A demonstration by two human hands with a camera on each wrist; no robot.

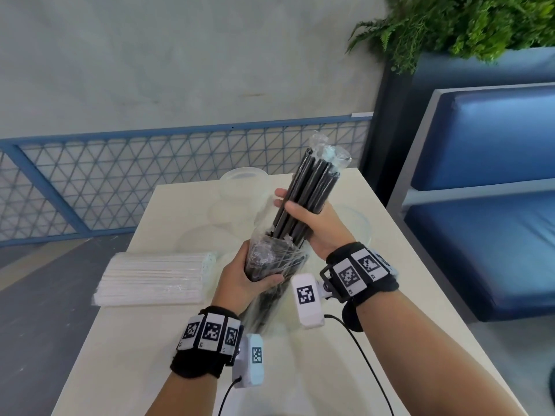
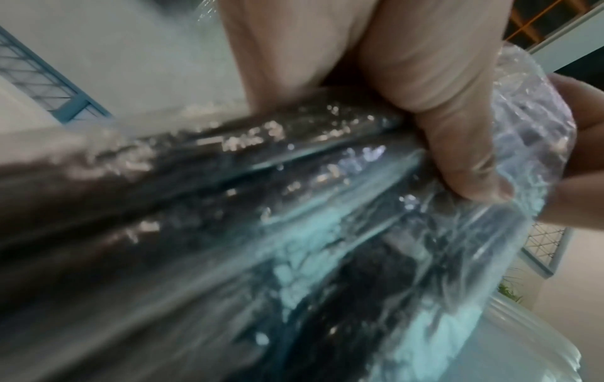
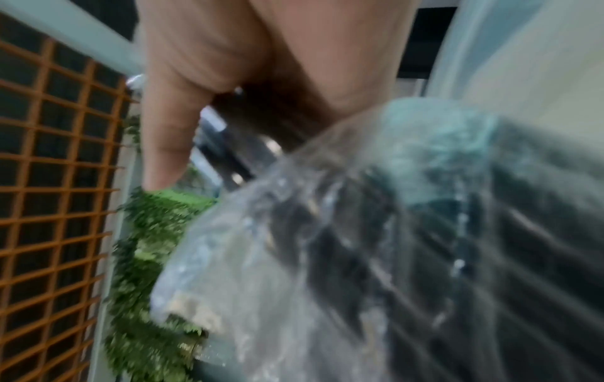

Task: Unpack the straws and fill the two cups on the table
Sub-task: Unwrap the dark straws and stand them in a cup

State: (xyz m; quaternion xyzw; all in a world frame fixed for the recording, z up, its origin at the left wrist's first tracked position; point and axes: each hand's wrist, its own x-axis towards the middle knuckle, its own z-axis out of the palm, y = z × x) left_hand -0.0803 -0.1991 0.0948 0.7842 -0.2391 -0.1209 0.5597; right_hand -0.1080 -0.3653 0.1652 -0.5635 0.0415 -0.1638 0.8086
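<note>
A bundle of black straws (image 1: 309,190) stands tilted above the table, its upper half out of a clear plastic wrapper (image 1: 270,259). My right hand (image 1: 303,217) grips the bare straws around their middle. My left hand (image 1: 255,274) grips the wrapper and the straws' lower end; in the left wrist view its fingers (image 2: 451,124) squeeze the crinkled film (image 2: 326,232). The right wrist view is blurred, showing film over the black straws (image 3: 425,245). A clear cup (image 1: 243,184) stands at the table's far side, and another clear cup (image 1: 357,226) sits behind my right hand.
A sealed pack of white wrapped straws (image 1: 156,277) lies on the left of the cream table (image 1: 150,355). A blue mesh railing (image 1: 120,175) runs behind the table. A blue cushioned bench (image 1: 486,205) stands to the right, with a green plant (image 1: 465,22) above.
</note>
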